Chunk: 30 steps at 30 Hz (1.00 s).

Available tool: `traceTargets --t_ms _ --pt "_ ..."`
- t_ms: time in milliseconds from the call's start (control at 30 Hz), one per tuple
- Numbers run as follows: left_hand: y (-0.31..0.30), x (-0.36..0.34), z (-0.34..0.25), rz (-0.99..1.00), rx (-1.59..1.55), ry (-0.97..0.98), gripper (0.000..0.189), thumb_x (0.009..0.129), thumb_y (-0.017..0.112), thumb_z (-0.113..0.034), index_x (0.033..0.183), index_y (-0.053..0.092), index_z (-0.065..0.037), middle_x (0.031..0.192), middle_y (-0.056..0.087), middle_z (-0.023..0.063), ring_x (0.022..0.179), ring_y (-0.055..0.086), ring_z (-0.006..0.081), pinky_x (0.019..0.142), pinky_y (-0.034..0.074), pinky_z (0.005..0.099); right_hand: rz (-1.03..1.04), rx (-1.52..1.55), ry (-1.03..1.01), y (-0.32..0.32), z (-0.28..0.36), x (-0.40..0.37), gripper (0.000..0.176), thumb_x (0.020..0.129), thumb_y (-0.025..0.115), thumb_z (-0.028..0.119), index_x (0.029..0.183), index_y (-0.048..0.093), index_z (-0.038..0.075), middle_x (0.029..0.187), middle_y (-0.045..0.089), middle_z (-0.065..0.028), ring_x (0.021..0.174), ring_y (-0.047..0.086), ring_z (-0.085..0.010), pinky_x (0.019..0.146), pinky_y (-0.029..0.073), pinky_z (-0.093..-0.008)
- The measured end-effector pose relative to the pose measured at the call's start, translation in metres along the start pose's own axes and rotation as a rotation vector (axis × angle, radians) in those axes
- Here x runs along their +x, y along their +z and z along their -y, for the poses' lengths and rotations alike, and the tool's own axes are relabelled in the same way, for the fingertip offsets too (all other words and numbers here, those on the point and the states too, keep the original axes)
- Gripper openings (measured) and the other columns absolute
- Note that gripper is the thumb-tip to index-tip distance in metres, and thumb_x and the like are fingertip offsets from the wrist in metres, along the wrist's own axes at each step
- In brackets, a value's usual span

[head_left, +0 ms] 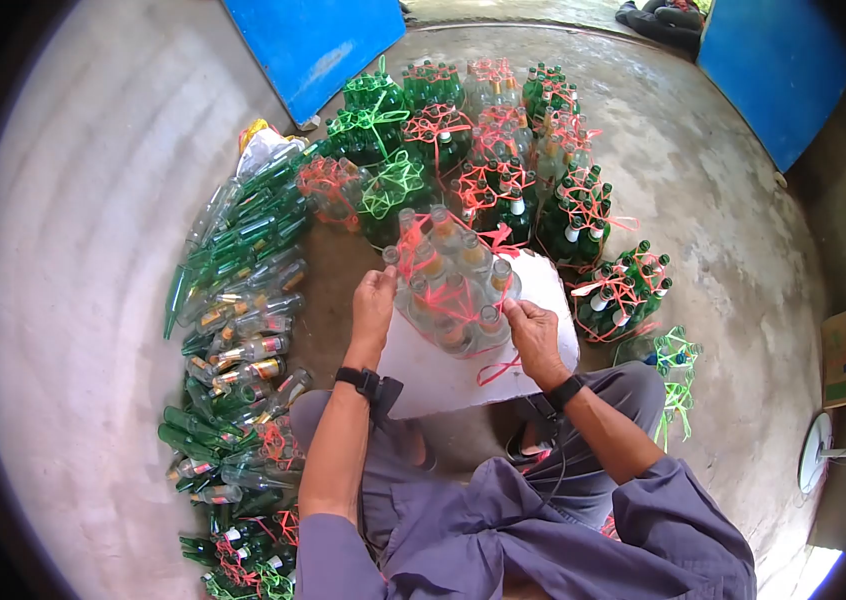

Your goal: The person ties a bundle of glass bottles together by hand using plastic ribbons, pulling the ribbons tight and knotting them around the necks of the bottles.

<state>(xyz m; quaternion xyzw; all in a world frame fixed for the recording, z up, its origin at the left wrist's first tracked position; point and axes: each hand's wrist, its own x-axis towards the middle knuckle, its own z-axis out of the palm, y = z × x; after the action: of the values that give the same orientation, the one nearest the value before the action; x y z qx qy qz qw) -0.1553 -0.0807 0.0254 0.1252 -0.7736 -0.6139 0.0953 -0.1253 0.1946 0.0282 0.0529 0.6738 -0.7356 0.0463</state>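
A bundle of clear glass bottles (451, 290), wrapped in pinkish-red plastic twine (448, 298), stands upright on a white board (423, 385) in front of my knees. My left hand (373, 298) is closed at the bundle's left side, fingertips right under a bottle's mouth. On the opposite side my right hand (535, 335) has thumb and fingers closed at the bundle's lower right edge, close to the bottle necks. A loose loop of the twine hangs over the board below the bundle. The palms' inner sides are hidden.
Tied bundles of green bottles (498, 195) and clear ones stand in rows beyond the board and to the right. Loose bottles (243, 300) lie piled along the left. Blue door panels (318, 50) are at the back; a fan (816, 453) and a cardboard box (841, 358) stand at right.
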Motion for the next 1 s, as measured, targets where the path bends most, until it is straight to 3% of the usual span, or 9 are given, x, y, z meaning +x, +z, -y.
traceTargets --t_ms 133,200,333,400,500,633,733,900,1000 --pt "0.023 -0.022 -0.027 -0.028 -0.098 -0.123 0.035 0.103 0.056 -0.034 0.093 0.061 -0.001 0.082 0.058 0.0015 0.077 0.054 0.0110 0.074 0.046 0.0274 0.047 -0.004 0.011 -0.004 0.001 -0.005 0.032 0.099 0.063 0.022 0.076 0.067 0.000 0.068 0.049 0.0090 0.066 0.039 -0.0027 0.059 0.036 -0.0245" --pt "0.031 -0.044 -0.025 -0.025 -0.142 0.018 0.034 0.104 0.055 -0.032 0.105 0.063 0.001 0.093 0.062 0.0022 0.090 0.057 0.0109 0.084 0.047 0.0257 0.058 0.008 -0.045 -0.005 0.005 -0.005 0.031 0.099 0.063 0.020 0.077 0.067 -0.001 0.069 0.050 0.0091 0.067 0.040 -0.0029 0.060 0.038 -0.0241" --pt "0.043 -0.090 -0.030 -0.089 -0.179 0.047 0.035 0.104 0.054 -0.029 0.120 0.060 0.002 0.107 0.063 0.0027 0.100 0.056 0.0110 0.092 0.045 0.0259 0.079 -0.010 -0.179 -0.004 -0.006 0.000 0.027 0.100 0.062 0.017 0.083 0.068 -0.003 0.071 0.055 0.0077 0.071 0.045 -0.0038 0.065 0.043 -0.0247" --pt "0.043 -0.106 -0.026 -0.004 -0.172 0.071 0.038 0.103 0.058 -0.026 0.128 0.056 0.002 0.130 0.061 0.0113 0.120 0.056 0.0186 0.102 0.043 0.0326 0.072 -0.058 -0.208 -0.005 -0.012 0.000 0.027 0.100 0.062 0.017 0.084 0.067 -0.003 0.071 0.052 0.0079 0.071 0.043 -0.0038 0.065 0.041 -0.0244" --pt "0.044 -0.125 -0.023 0.032 -0.222 -0.088 0.040 0.100 0.062 -0.023 0.129 0.055 0.003 0.135 0.059 0.0135 0.124 0.054 0.0205 0.102 0.043 0.0342 0.079 -0.118 -0.251 -0.005 -0.018 0.003 0.026 0.101 0.062 0.018 0.088 0.068 -0.003 0.072 0.052 0.0081 0.073 0.043 -0.0038 0.065 0.041 -0.0240" --pt "0.055 -0.148 -0.030 0.028 -0.073 0.000 0.042 0.095 0.068 -0.020 0.129 0.056 0.002 0.132 0.060 0.0152 0.123 0.055 0.0236 0.102 0.042 0.0366 0.103 -0.034 -0.187 -0.006 -0.029 0.010 0.026 0.101 0.063 0.020 0.093 0.072 -0.003 0.074 0.057 0.0078 0.074 0.047 -0.0033 0.067 0.043 -0.0235" --pt "0.056 -0.153 -0.047 -0.115 0.190 0.171 0.034 0.092 0.069 -0.014 0.122 0.060 0.000 0.122 0.064 0.0106 0.110 0.057 0.0218 0.099 0.043 0.0368 0.143 -0.027 -0.143 -0.011 -0.020 0.011 0.027 0.100 0.065 0.021 0.091 0.073 -0.003 0.073 0.059 0.0077 0.073 0.049 -0.0026 0.067 0.044 -0.0228" --pt "0.052 -0.142 -0.108 -0.212 0.630 0.704 0.027 0.081 0.070 -0.003 0.108 0.066 -0.003 0.111 0.065 0.0130 0.104 0.058 0.0320 0.096 0.045 0.0395 0.151 -0.042 -0.043 -0.014 -0.008 0.018 0.026 0.095 0.066 0.020 0.087 0.075 -0.003 0.069 0.061 0.0054 0.067 0.049 -0.0036 0.061 0.043 -0.0255" --pt "0.062 -0.128 -0.125 -0.054 0.553 0.761 0.030 0.078 0.070 -0.002 0.108 0.065 -0.003 0.104 0.067 0.0141 0.101 0.059 0.0347 0.094 0.046 0.0412 0.183 -0.076 0.066 -0.016 -0.005 0.026 0.024 0.089 0.067 0.018 0.086 0.075 -0.005 0.068 0.064 0.0029 0.064 0.052 -0.0048 0.059 0.045 -0.0277"
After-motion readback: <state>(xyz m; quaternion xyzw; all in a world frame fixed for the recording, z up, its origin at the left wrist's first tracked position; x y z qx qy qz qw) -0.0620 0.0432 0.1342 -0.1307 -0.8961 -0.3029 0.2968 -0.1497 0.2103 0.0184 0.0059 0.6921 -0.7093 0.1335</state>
